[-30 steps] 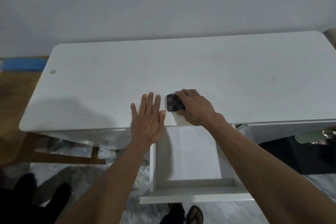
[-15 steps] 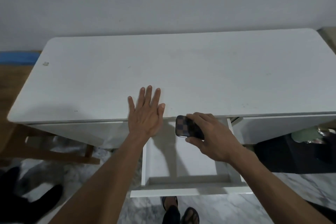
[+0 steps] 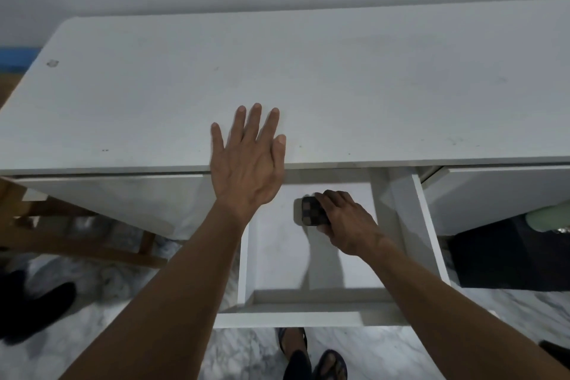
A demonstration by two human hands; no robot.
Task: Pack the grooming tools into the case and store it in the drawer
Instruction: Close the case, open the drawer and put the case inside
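Hands: right (image 3: 348,222) grips case (image 3: 312,211) inside open drawer (image 3: 308,308), walls clear

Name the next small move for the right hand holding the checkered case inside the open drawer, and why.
Probably let go and withdraw: the right hand holds the checkered case low inside the open drawer, seemingly at its floor, while the left hand lies flat on the desk edge.
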